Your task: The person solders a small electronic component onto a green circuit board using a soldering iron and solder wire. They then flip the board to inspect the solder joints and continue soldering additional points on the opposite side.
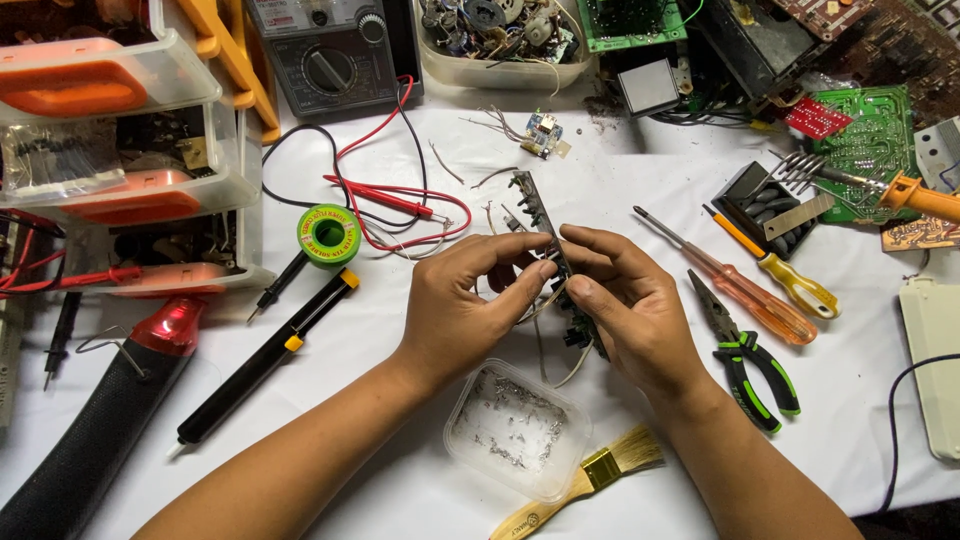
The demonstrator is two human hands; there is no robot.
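Both hands, left hand (465,300) and right hand (625,300), are gripping a narrow circuit board (528,200), its long axis running away and slightly leftward over the tabletop (380,480).

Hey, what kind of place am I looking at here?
Most likely an electronics repair bench: a multimeter with probe leads, a solder spool, and both hands holding a circuit board over the table.

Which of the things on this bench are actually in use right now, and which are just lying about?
In hand: narrow circuit board, held on edge by left hand and right hand.

Lying about: pliers, two screwdrivers, brush, clear tub, solder reel, multimeter.
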